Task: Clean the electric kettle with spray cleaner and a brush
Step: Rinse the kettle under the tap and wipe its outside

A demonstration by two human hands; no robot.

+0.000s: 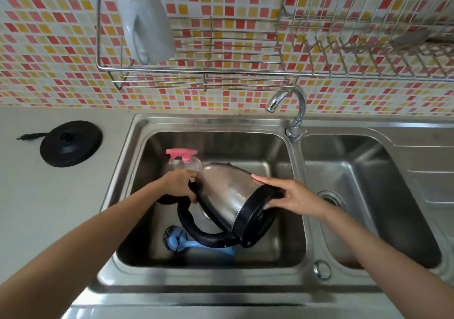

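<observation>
A steel electric kettle (228, 193) with a black handle and black base lies tilted on its side over the left sink basin (216, 146). My left hand (180, 183) grips its top end where the handle joins. My right hand (292, 195) rests on its black base rim, fingers spread along the steel wall. A clear spray bottle (185, 160) with a pink trigger head stands in the basin just behind my left hand. A blue brush (186, 241) with dark bristles lies on the basin floor, partly hidden under the kettle's handle.
The kettle's black power base (71, 143) sits on the counter at left, its plug beside it. A chrome tap (290, 105) stands between the two basins; the right basin (368, 195) has a drain strainer. Wire racks hang on the tiled wall, one holding a white mug (145, 23).
</observation>
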